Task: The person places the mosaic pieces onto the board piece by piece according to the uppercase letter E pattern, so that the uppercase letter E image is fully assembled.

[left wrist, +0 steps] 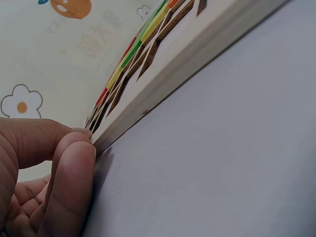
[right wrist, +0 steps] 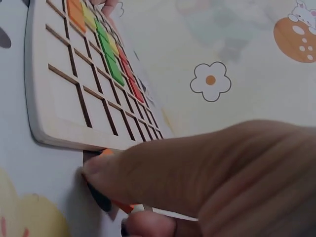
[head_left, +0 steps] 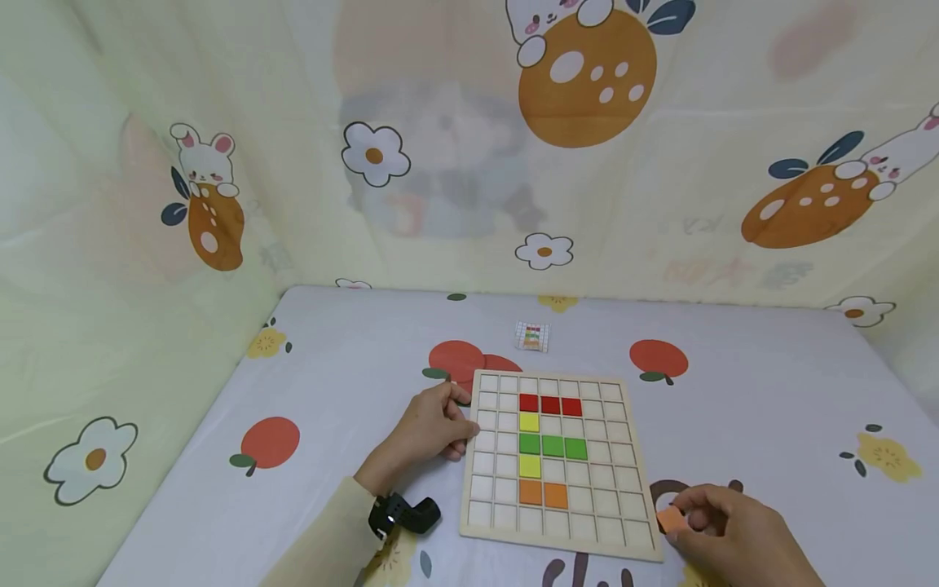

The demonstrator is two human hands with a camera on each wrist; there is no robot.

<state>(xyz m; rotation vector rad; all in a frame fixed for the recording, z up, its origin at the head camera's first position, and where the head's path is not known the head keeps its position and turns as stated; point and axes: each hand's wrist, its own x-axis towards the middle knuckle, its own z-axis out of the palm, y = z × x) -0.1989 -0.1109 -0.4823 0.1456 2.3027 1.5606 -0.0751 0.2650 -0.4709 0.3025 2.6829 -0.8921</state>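
A pale wooden grid board (head_left: 561,548) lies flat on the cloth, with coloured square tiles in some of its cells. My left hand (head_left: 428,428) holds its left edge, thumb and index fingertips against the rim; the other fingers are curled. In the left wrist view, the left hand's thumb (left wrist: 74,180) is close by the board's side. Just off the board's lower right corner, my right hand (head_left: 737,534) pinches a loose orange tile (head_left: 671,519) between thumb and fingers. The right wrist view shows the thumb covering most of that tile.
Three red tiles (head_left: 550,405), two yellow, three green (head_left: 553,445) and two orange tiles (head_left: 555,495) sit in the board. Behind the board lies a small card (head_left: 532,337) with a printed coloured grid. A patterned curtain (head_left: 455,269) stands at the table's back edge.
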